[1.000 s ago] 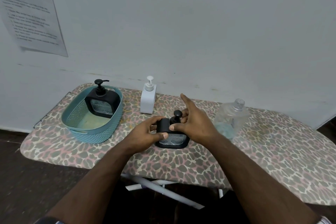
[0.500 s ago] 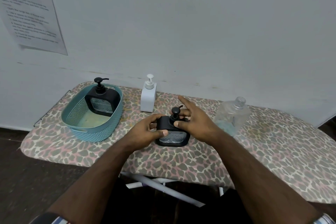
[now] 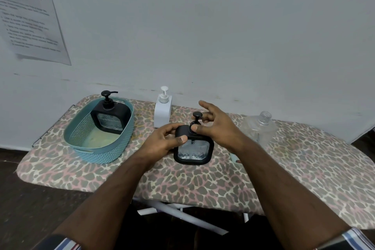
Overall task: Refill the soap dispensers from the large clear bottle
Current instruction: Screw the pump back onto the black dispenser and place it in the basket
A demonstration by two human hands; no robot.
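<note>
Change: pump head turned since a moment ago under the right hand (image 3: 218,126) — thumb and finger pinch its collar, other fingers spread; judged mid-twist.
Left hand (image 3: 162,140): grips near black dispenser (image 3: 193,146), mid-board.
Count: dispensers three — black in basket (image 3: 110,116), white dispenser (image 3: 163,111); clear bottle (image 3: 258,130) one, uncapped, right.

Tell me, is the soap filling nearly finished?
Hard to say. One black dispenser already stands in the basket, perhaps done. The left hand grips another black dispenser while the right hand pinches its pump. The white dispenser and uncapped clear bottle stand untouched.
</note>
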